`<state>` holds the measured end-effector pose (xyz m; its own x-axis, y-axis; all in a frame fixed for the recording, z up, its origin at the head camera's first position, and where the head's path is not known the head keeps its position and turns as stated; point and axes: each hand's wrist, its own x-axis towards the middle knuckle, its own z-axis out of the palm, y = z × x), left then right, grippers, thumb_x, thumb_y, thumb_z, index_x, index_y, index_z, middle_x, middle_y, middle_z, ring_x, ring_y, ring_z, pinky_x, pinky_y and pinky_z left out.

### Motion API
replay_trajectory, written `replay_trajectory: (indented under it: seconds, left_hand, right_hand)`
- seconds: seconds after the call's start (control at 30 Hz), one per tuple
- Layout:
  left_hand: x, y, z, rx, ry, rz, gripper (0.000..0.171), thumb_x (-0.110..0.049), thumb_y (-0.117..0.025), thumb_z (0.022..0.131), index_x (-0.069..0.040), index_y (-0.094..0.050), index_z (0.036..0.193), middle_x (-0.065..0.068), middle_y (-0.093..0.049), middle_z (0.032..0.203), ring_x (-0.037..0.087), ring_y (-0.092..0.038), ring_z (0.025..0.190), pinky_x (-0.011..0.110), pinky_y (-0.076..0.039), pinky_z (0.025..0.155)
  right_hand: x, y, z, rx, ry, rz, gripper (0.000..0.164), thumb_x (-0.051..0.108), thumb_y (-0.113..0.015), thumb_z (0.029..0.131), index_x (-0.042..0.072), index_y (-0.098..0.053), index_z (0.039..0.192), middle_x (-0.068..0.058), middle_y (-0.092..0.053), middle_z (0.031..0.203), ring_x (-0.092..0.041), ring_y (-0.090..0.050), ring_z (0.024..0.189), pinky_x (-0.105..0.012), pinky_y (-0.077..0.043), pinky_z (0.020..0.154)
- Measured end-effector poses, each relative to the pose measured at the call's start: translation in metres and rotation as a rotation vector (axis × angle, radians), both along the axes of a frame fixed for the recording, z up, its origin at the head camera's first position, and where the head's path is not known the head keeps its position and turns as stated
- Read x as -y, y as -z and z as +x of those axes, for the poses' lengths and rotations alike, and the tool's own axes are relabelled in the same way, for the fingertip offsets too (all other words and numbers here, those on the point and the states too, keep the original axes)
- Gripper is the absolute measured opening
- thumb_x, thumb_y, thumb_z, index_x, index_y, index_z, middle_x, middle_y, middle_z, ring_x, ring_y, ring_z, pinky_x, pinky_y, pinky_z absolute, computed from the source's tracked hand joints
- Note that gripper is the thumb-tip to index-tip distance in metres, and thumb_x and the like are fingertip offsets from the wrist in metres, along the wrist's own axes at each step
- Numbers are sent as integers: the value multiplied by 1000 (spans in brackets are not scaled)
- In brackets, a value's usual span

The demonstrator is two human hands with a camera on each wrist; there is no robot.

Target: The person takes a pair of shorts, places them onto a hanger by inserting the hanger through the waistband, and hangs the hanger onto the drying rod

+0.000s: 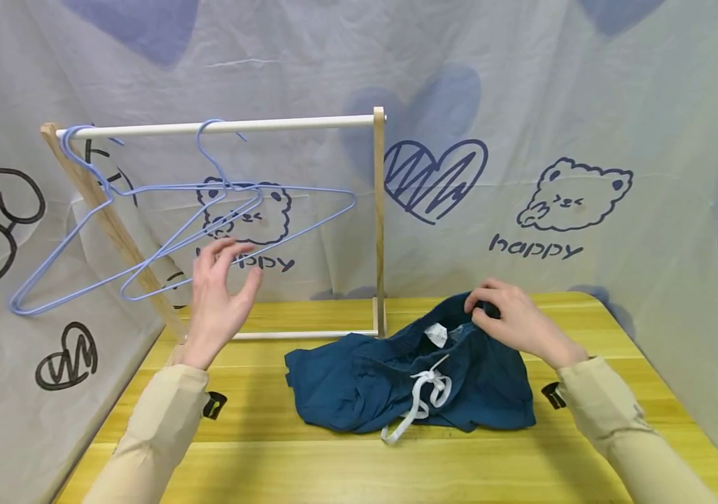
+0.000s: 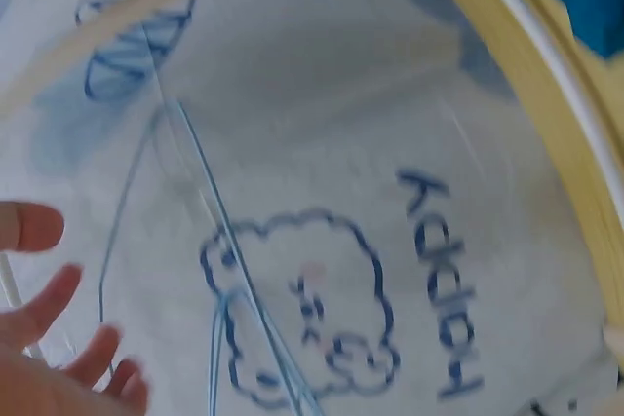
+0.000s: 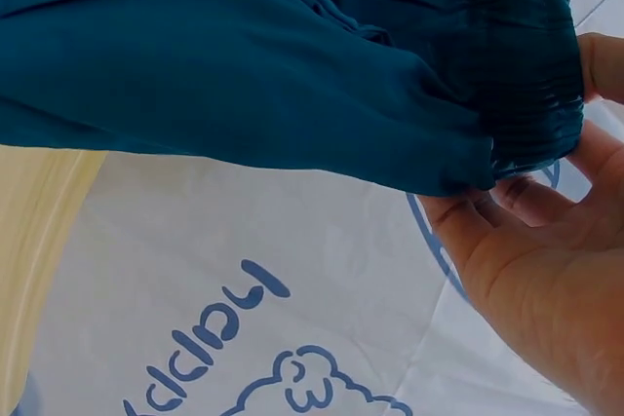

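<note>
Dark teal drawstring shorts [image 1: 346, 385] lie on the table, waistband raised at the right and a white drawstring [image 1: 431, 392] tied at the front. My right hand [image 1: 519, 322] grips the elastic waistband [image 3: 531, 65] between thumb and fingers, lifting that side. My left hand [image 1: 223, 301] is raised at the left with fingers spread and nothing in it, overlapping the hangers in the head view. Light blue wire hangers [image 1: 176, 185] hang from the white rod of a rack. The left wrist view shows a hanger [image 2: 219, 202] beyond the fingers.
The wooden rack [image 1: 379, 224] with its white top rod [image 1: 283, 125] stands at the back left of the wood-grain table [image 1: 283, 469]. A printed cloth backdrop [image 1: 560, 91] with hearts and bear faces surrounds the table at the back and sides.
</note>
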<state>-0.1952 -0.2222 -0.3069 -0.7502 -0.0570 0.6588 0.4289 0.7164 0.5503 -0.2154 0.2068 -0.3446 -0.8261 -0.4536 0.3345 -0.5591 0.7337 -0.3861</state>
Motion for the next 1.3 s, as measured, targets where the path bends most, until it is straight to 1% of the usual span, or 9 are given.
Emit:
replay_trajectory:
  seconds: [0.1,0.2,0.3,0.53,0.83,1.03,1.17,1.23,1.3]
  left_hand:
    - [14,-5,-2,-134,-102,24,41,-6,-67,87,2,-60,127,27,-44,143,45,-34,137,59,-27,113]
    - [28,-8,-3,-177,-159,33,49,-7,-68,86,3,-56,132,27,-43,143,45,-33,137,57,-25,113]
    - [39,-9,-3,-148,-188,34,55,-10,-69,87,3,-51,138,27,-42,144,44,-32,138,57,-23,115]
    - [56,-10,-1,-7,-235,37,66,-25,-70,90,-3,-43,146,25,-42,148,43,-33,141,60,-23,114]
    - [72,-11,3,128,-276,47,71,-39,-63,95,-8,-34,152,22,-42,153,44,-30,144,59,-10,122]
    - [78,-11,5,167,-293,55,71,-44,-59,98,-8,-34,153,24,-43,152,46,-33,141,58,-10,122]
    - [80,-10,6,182,-311,78,69,-48,-57,99,-8,-38,151,27,-48,145,46,-35,137,59,-14,119]
    - [81,-9,5,178,-322,92,65,-49,-55,100,-7,-42,148,27,-53,138,43,-39,130,58,-18,116]
    - [82,-8,4,155,-342,102,60,-47,-54,100,-6,-49,143,24,-59,128,34,-47,115,53,-25,110]
  right_hand:
    - [0,0,0,-1,-5,-10,16,4,-59,94,10,-72,100,-8,-64,103,-20,-54,86,-38,-45,76]
    - [-1,-1,1,-6,-11,-17,16,3,-59,94,10,-72,100,-8,-64,103,-20,-54,86,-38,-45,76]
    - [-1,-1,1,-10,-16,-20,15,3,-60,94,10,-72,100,-8,-64,103,-19,-53,86,-37,-44,75]
    - [-2,2,1,-19,-14,-27,15,3,-60,94,9,-73,100,-8,-64,103,-18,-54,85,-36,-45,75]
    - [-3,3,0,-11,-21,-36,16,2,-59,94,8,-72,100,-9,-64,104,-19,-54,86,-36,-45,75]
    - [-4,3,0,-6,-17,-40,16,1,-60,94,9,-72,100,-9,-64,105,-20,-54,87,-37,-45,76]
    - [-3,3,1,-6,-20,-37,15,2,-60,94,9,-72,101,-8,-64,105,-20,-54,87,-37,-45,75]
    - [-3,3,1,-4,-22,-37,15,3,-60,95,9,-72,101,-8,-64,104,-19,-54,87,-37,-45,75]
    - [-3,3,1,-3,-25,-38,15,3,-60,95,10,-72,101,-8,-64,104,-19,-54,86,-37,-45,75]
